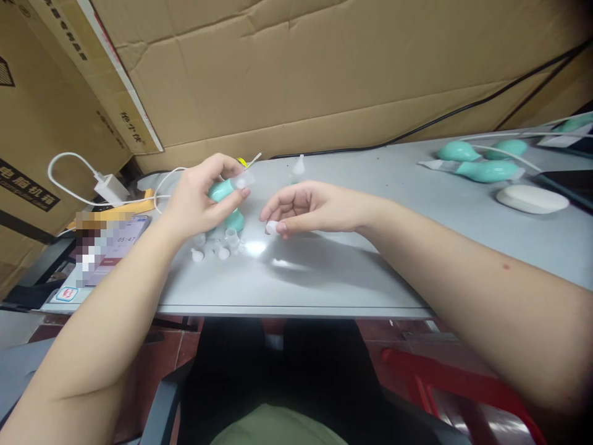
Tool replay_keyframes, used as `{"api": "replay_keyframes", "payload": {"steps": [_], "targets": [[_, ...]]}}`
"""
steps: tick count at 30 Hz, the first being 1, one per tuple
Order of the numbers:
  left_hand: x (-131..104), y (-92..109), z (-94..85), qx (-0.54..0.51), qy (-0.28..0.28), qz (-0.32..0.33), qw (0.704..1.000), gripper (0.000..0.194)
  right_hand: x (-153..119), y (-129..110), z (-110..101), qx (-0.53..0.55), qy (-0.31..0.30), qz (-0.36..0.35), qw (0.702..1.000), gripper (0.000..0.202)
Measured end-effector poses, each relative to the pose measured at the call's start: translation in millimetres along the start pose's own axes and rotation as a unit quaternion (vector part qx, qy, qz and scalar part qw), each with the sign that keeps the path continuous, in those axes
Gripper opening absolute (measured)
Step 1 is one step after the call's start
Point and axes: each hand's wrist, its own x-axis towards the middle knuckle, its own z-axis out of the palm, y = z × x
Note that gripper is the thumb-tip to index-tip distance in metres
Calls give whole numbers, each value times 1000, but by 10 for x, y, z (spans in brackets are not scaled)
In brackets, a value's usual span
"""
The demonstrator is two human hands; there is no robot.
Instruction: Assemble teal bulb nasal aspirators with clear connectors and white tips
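My left hand [199, 194] is closed round a teal rubber bulb syringe [221, 190] whose clear tip [244, 180] points right. Just below it another teal bulb [235, 221] rests on the table. Between thumb and fingers, my right hand [312, 207] pinches a small white round piece [272, 227], a short way right of the bulbs. Under my left hand lie a clear cup-shaped part [232, 237] and small white pointed nozzles, one nozzle [197, 254] left of another nozzle [224, 253]. Behind my right hand a translucent nozzle [299, 165] stands upright, its base partly hidden.
Several teal bulb syringes [491, 171] lie at the right, near a white rounded object [532, 199]. On the left are a phone [121, 241] and a white charger [111, 190] with cable. Cardboard [296, 86] walls the grey table [296, 293]. A red stool [412, 371] stands below.
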Motion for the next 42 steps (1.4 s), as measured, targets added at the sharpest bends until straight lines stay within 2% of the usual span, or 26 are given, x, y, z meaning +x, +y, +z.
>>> {"api": "replay_keyframes", "payload": {"steps": [7, 10, 14, 19, 26, 33, 38, 42], "targets": [[-7, 54, 7, -3, -14, -11, 1000, 20, -29, -13, 26, -49, 10, -12, 999, 30], [-1, 56, 14, -14, -19, -4, 1000, 16, -12, 23, 45, -61, 65, -79, 993, 32], [-4, 60, 32, -26, -41, 9, 999, 15, 5, 68, 47, -112, 148, -193, 963, 28], [-12, 80, 44, -26, -79, 12, 996, 21, 8, 90, 48, -122, 201, -263, 936, 29], [-7, 115, 53, -39, -81, 31, 995, 17, 4, 94, 81, -143, 220, -274, 925, 26], [-14, 135, 65, -29, -81, 42, 995, 20, 15, 88, 85, -146, 227, -281, 921, 35], [-23, 132, 69, -21, -78, 34, 996, 22, 3, 90, 87, -178, 225, -285, 914, 29], [-30, 137, 75, -27, -79, 27, 996, 23, -30, 61, 91, -245, 233, -278, 899, 21]]}}
